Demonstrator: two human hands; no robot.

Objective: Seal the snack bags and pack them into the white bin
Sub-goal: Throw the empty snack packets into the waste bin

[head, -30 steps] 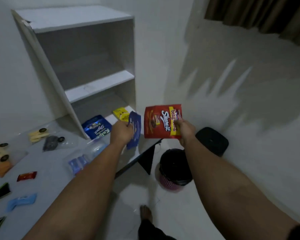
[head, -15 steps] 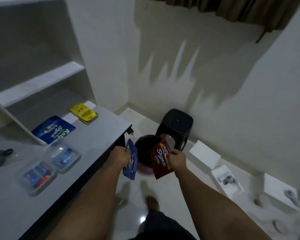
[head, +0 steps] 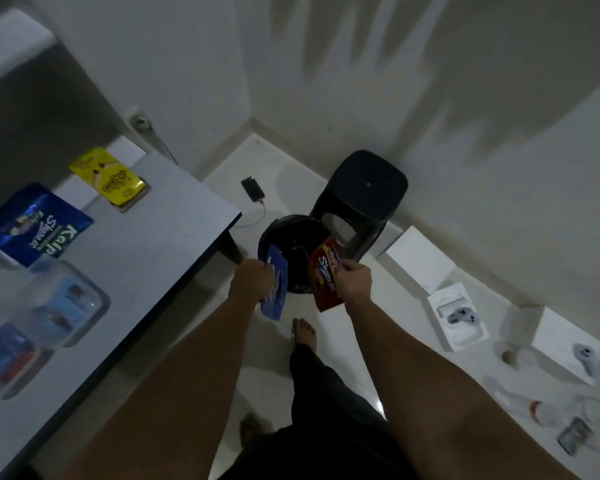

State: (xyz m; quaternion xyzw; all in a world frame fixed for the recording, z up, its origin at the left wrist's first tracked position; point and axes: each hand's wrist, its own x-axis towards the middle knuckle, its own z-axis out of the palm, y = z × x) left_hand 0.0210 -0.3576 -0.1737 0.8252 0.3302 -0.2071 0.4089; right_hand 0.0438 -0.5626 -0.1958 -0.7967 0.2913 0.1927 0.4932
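Observation:
My left hand (head: 252, 280) grips a blue snack wrapper (head: 275, 287) by its edge. My right hand (head: 354, 278) pinches a red snack wrapper (head: 323, 277). Both wrappers hang over the near rim of a round black-lined bin (head: 293, 237) standing on the floor beside the table's corner. A blue snack bag (head: 37, 225) and a yellow snack bag (head: 110, 180) lie on the grey table (head: 146, 244). Clear zip bags (head: 63, 306) with blue snacks inside lie nearer on the table. No white bin is in view.
A black plastic stool (head: 364, 195) stands just behind the bin. A phone (head: 253, 188) on a cable lies on the floor by the wall. White boxes (head: 458, 317) and small items litter the floor at right. My bare feet (head: 303, 332) are below the bin.
I have turned from the table and shelf toward the floor. Both hands have come down with the wrappers, from above the table edge to just over the black-lined bin.

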